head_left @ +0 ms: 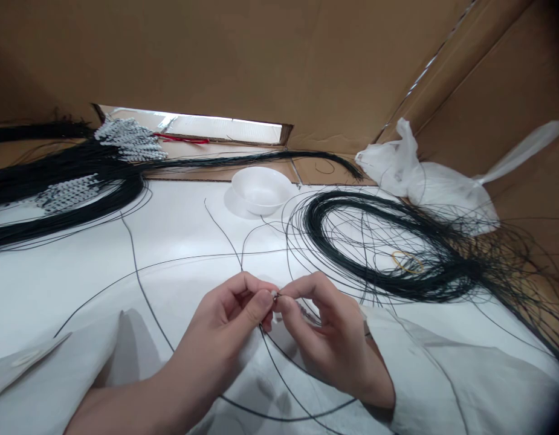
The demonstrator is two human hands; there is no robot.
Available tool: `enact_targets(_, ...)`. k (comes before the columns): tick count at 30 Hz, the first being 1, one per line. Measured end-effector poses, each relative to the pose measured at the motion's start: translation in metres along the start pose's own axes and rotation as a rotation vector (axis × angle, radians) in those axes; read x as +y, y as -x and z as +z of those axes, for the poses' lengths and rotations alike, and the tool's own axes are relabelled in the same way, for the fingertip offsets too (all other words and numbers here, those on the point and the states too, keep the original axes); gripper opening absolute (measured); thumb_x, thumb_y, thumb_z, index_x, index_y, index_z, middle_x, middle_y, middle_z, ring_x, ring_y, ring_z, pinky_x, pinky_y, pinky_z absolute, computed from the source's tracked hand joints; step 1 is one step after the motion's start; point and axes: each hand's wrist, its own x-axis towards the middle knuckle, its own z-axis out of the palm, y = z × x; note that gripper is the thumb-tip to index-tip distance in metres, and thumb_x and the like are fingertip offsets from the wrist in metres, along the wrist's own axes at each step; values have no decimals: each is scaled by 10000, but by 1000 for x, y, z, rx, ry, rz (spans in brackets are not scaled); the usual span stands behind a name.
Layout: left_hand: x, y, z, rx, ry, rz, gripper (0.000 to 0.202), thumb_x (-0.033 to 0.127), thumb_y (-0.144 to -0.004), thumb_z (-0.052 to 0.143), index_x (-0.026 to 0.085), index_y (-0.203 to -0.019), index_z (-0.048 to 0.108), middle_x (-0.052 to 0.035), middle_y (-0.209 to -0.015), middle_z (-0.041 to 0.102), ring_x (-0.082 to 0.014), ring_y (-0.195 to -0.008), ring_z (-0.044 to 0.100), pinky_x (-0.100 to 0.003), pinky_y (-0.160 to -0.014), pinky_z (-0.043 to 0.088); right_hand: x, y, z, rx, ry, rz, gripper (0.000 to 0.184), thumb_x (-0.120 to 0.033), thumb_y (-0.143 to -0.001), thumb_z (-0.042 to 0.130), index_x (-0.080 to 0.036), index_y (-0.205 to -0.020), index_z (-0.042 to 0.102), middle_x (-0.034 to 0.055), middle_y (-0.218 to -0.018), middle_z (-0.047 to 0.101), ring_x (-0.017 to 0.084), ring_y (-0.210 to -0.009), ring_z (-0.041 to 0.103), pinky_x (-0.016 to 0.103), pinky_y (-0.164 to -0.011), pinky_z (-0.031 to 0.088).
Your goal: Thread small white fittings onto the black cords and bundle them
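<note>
My left hand [229,320] and my right hand [327,335] meet low in the middle of the view, fingertips almost touching. The left thumb and forefinger pinch a tiny pale bead [274,294]. The right thumb and forefinger pinch the end of a thin black cord [138,278] right at that bead. The cord loops away over the white table [57,284] and under my wrists.
A large coil of black cords [379,248] lies to the right with a yellow rubber band [408,261] inside it. A white bowl [262,188] stands behind. Bundles of black cords with beaded ends [66,193] lie at the left. A white plastic bag [442,181] and cardboard walls [261,60] stand behind.
</note>
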Motion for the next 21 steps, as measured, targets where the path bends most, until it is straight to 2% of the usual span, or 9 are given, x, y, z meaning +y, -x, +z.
enact_targets(13, 5, 4, 6, 67, -134, 92, 169, 321, -836, 520, 185, -737, 523, 31, -694, 502, -85, -661, 452, -184, -615, 372, -1, -1, 2, -14, 44, -35, 88, -104, -812, 513, -187, -830, 492, -18, -690, 599, 84, -624, 568, 190, -571, 470)
enact_targets(21, 4, 1, 3, 112, -224, 174, 141, 299, -837, 516, 189, -751, 540, 16, -738, 536, -102, -689, 487, -200, -624, 391, 2, 0, 2, -30, 66, 16, 70, -132, -808, 537, -192, -837, 517, -16, -724, 609, 93, -656, 578, 198, -585, 469)
